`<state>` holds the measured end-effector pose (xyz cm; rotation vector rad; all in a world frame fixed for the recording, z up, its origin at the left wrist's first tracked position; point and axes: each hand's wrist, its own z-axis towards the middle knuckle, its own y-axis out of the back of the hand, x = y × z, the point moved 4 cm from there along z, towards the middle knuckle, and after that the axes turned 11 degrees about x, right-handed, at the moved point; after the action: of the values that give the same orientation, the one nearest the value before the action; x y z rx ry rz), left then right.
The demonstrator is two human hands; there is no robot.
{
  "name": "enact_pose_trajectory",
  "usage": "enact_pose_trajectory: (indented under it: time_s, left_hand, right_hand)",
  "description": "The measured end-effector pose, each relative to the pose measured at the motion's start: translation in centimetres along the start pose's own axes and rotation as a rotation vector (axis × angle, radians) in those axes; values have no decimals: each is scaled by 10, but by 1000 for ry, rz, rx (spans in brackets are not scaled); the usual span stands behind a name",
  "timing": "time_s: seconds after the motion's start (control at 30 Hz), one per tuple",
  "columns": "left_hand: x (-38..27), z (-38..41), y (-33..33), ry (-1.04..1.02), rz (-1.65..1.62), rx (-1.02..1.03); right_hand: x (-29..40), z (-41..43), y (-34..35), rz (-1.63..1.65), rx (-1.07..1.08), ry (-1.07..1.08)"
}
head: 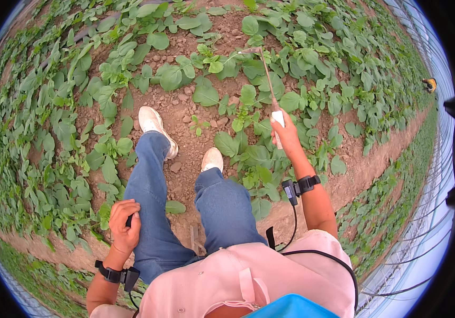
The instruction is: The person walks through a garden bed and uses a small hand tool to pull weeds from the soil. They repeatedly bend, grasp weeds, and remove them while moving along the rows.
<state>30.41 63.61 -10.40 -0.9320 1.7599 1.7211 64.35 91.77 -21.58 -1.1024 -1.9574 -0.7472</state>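
My right hand (287,133) is closed around the pale handle of a long-necked hand hoe (267,75). The hoe's thin blade, at the top of its metal neck, lies over broad green leaves (253,68). At the lower left, my left hand (125,224) rests beside my left knee with its fingers curled; a small dark object shows between thumb and fingers, and I cannot tell what it is. Between my shoes and the hoe grow leafy seedlings (247,115) in crumbly brown soil (176,99). A small seedling (199,125) stands in front of my shoes.
My two pale shoes (212,159) stand on the soil between dense leafy rows (108,99). A bare dirt strip (386,147) runs at the right. Beyond it curve the ribs and film of a plastic greenhouse (422,234). A small orange and dark thing (430,85) shows at the far right.
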Motion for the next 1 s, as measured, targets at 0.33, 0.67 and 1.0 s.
enact_pose_trajectory:
  time_s: [0.33,0.67,1.0]
  left_hand:
    - [-8,-60,-9,189,124,-177]
    - [11,-259,5,717,-145,-199]
    - [-44,-337,38,783,123,-436]
  right_hand:
    - [-68,-140,35,-156,-15,-49]
    - [-113,-119,68,-129,-39,-12]
    - [-145,-99,47,-108,49,-43]
